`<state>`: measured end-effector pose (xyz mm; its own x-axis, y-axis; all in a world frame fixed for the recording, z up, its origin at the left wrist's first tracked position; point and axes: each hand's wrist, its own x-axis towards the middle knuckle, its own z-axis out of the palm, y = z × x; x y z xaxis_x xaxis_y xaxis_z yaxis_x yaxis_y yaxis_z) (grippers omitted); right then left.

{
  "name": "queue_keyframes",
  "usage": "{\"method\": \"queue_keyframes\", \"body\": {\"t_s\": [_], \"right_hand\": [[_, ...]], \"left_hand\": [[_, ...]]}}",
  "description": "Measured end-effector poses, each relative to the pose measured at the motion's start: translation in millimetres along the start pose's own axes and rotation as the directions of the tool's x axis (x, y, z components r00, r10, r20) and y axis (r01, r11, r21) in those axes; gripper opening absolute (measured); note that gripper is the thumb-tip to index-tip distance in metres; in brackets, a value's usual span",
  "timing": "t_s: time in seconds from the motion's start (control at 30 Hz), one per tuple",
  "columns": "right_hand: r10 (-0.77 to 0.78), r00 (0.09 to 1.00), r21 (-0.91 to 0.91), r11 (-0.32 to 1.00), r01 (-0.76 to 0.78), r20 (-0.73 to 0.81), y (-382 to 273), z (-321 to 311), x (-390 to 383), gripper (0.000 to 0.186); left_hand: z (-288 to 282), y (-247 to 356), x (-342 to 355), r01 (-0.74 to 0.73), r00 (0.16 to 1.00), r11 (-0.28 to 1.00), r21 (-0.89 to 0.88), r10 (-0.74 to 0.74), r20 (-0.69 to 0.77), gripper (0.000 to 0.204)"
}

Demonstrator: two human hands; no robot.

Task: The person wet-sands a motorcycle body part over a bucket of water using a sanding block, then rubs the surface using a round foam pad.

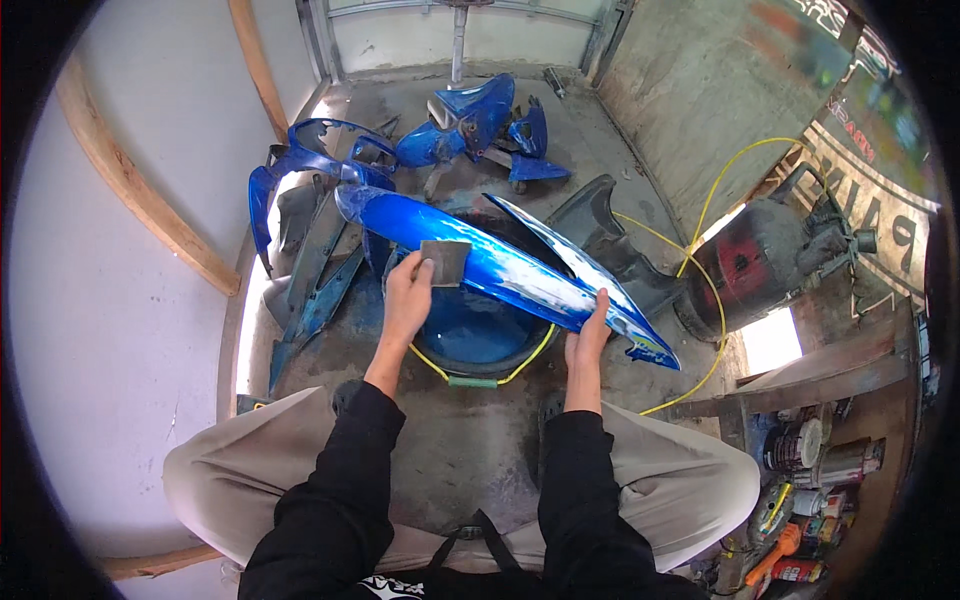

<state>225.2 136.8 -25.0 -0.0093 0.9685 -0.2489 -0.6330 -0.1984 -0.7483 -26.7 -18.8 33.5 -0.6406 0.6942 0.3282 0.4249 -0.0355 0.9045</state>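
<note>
A long blue fairing panel (510, 272), worn to white in broad patches, lies slantwise over a dark bucket (455, 362). Near its right, tapered end, my right hand (588, 338) grips the lower edge, fingers partly behind the panel. My left hand (408, 300) pinches a grey-brown square of sandpaper (444, 263) by its left side, thumb on top. The sandpaper overlaps the panel's middle; whether it presses on the surface I cannot tell. Bluish water (475, 328) shows in the bucket below, and a yellow handle with a green grip (472, 381) hangs at its near side.
More blue fairings (480, 115) lie on the concrete floor ahead, with another blue frame piece (300, 150) and dark panels (318, 280) to the left. At right stand a black-and-red compressor tank (735, 265), a looping yellow hose (722, 310) and a shelf of cans (795, 443).
</note>
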Motion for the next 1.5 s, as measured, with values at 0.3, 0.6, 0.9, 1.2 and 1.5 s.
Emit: {"method": "queue_keyframes", "body": {"t_s": [0.3,0.6,0.9,1.2,1.5], "right_hand": [[-0.055,0.998,-0.039,0.998,0.054,-0.029,-0.3,8.4,-8.8,0.065],[-0.066,0.997,-0.041,0.997,0.065,-0.029,-1.7,3.5,-4.6,0.073],[-0.016,0.999,-0.032,0.999,0.014,-0.043,-0.1,2.1,-2.8,0.073],[-0.030,0.999,0.002,1.000,0.030,-0.010,4.5,-4.7,6.7,0.061],[-0.043,0.999,0.024,0.999,0.044,-0.026,3.9,-2.3,4.9,0.055]], "left_hand": [[-9.9,-20.5,10.2,0.099,0.994,0.988,-0.117,-0.093,0.055,0.026],[0.4,-4.8,5.4,0.339,0.939,0.821,-0.459,-0.265,0.219,0.034],[1.2,-2.7,0.0,0.267,0.963,0.889,-0.372,-0.235,0.129,0.032],[-3.1,-8.4,0.2,0.154,0.988,0.951,-0.266,-0.148,0.045,0.027],[-0.7,2.5,-3.8,0.105,0.993,0.938,-0.329,-0.115,-0.012,0.018]]}}
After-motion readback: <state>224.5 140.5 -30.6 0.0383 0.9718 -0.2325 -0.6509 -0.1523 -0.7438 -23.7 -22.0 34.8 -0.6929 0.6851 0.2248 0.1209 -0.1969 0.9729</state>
